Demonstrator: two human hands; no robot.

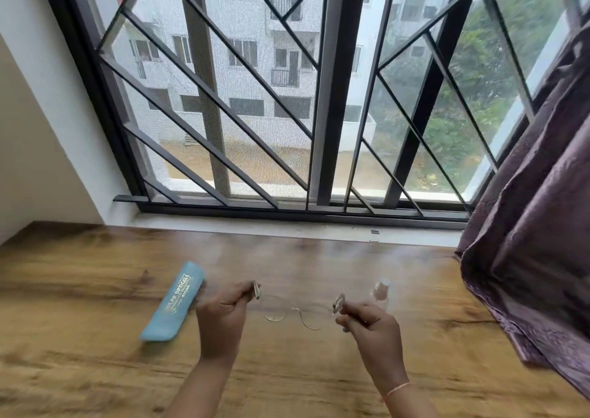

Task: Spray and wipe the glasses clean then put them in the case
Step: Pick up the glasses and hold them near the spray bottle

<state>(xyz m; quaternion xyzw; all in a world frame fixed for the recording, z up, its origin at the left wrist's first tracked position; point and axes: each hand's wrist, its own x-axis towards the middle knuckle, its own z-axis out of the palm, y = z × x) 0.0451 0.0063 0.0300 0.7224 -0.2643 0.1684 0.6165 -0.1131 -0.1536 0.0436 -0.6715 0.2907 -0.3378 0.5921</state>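
Wood-grain tabletop [95, 369] runs up to a barred window [287, 98], and just above it, near the front middle, a pair of thin wire-rimmed glasses [295, 312] is held up between two hands, lenses clear and hard to make out against the wood. The left hand [222, 318] is curled into a loose fist, knuckles toward the camera, thumb and fingers pinched shut on the left temple end of the frame; its forearm rises from the bottom edge almost straight. The right hand [372, 325] mirrors it — fingers bent inward and closed on the right temple end, wrist angled slightly outward, a thin pinkish band [397, 389] around the wrist. The frame hangs between the two grips, its bridge dipping a little lower than the ends. To the left of the left hand lies a light blue glasses case [174, 302] with gold lettering, flat on the table, set diagonally, its near end toward the person; part of its edge is hidden by the hand. Beyond the right hand stands a small clear spray bottle [381, 291], blurred — its details cannot be told. A purple curtain [536, 210] hangs down at the right, its hem draping onto the table.
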